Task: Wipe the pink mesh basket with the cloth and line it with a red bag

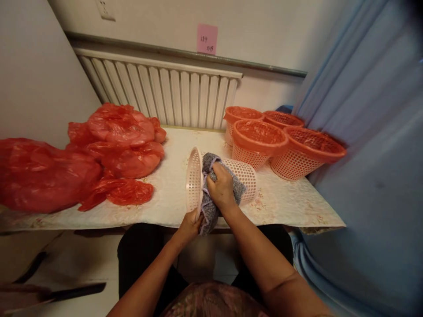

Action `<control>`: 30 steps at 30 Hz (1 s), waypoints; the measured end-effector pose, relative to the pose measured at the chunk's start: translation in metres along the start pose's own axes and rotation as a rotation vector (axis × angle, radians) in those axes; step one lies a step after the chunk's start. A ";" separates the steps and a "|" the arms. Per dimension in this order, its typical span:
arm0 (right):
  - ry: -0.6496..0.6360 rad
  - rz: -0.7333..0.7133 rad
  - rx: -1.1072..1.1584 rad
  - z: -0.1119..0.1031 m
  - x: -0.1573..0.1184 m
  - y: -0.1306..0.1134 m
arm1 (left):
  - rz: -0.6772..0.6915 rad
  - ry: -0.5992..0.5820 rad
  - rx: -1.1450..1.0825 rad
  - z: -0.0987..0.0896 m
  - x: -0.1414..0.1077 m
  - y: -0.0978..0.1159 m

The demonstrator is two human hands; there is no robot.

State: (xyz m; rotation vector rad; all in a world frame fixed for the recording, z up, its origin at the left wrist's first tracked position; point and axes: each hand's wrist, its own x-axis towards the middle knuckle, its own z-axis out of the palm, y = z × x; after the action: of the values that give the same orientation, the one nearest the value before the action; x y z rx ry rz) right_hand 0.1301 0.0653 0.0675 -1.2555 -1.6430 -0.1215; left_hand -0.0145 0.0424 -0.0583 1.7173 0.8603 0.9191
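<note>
The pale basket [248,179] is held sideways over the table [175,163], mouth left, base right, its long axis running roughly along the front edge. The left hand [191,225] grips its rim; the right hand [222,188], bunched around a cloth [209,209], presses its side. Lined baskets [294,164] stand behind it.

The single head-worn view looks forward and steeply down from above the near side of the surface [175,154], facing the ribbed radiator [160,90] behind it, close enough that the hands [221,187] over its near part fall around mid-frame.
</note>
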 end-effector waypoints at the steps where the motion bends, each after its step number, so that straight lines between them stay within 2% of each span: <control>1: -0.004 0.013 -0.017 0.000 0.003 0.001 | -0.001 -0.014 0.004 -0.001 0.000 0.001; 5: -0.048 -0.006 -0.008 -0.003 -0.002 -0.001 | -0.030 -0.038 -0.038 -0.003 0.006 0.026; 9: -0.057 -0.033 0.029 -0.008 -0.015 -0.008 | -0.027 0.050 -0.149 0.000 0.018 0.066; 12: -0.066 -0.039 0.032 -0.013 -0.017 -0.002 | -0.002 0.080 -0.205 0.004 0.025 0.082; 14: -0.073 -0.019 -0.002 -0.018 -0.015 0.013 | -0.022 0.113 -0.178 0.005 0.027 0.083; 17: -0.053 0.055 -0.101 -0.028 -0.012 0.051 | -0.058 0.118 -0.121 0.004 0.026 0.076; 20: 0.017 0.181 -0.203 -0.044 -0.016 0.093 | -0.057 0.094 -0.104 0.003 0.025 0.068; 23: 0.128 0.300 -0.294 -0.061 -0.031 0.119 | -0.051 0.105 -0.080 0.003 0.025 0.064; 26: 0.246 0.397 -0.305 -0.066 -0.053 0.121 | -0.066 0.098 -0.069 0.003 0.024 0.062; 28: 0.319 0.422 -0.274 -0.059 -0.068 0.112 | -0.073 0.095 -0.062 0.002 0.023 0.061; 30: 0.379 0.388 -0.238 -0.045 -0.082 0.095 | -0.078 0.095 -0.058 0.002 0.023 0.060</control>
State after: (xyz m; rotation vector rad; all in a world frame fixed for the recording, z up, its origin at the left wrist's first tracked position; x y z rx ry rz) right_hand 0.2269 0.0273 -0.0162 -1.5996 -1.0632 -0.3012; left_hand 0.0059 0.0447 0.0031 1.5894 0.9473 0.9707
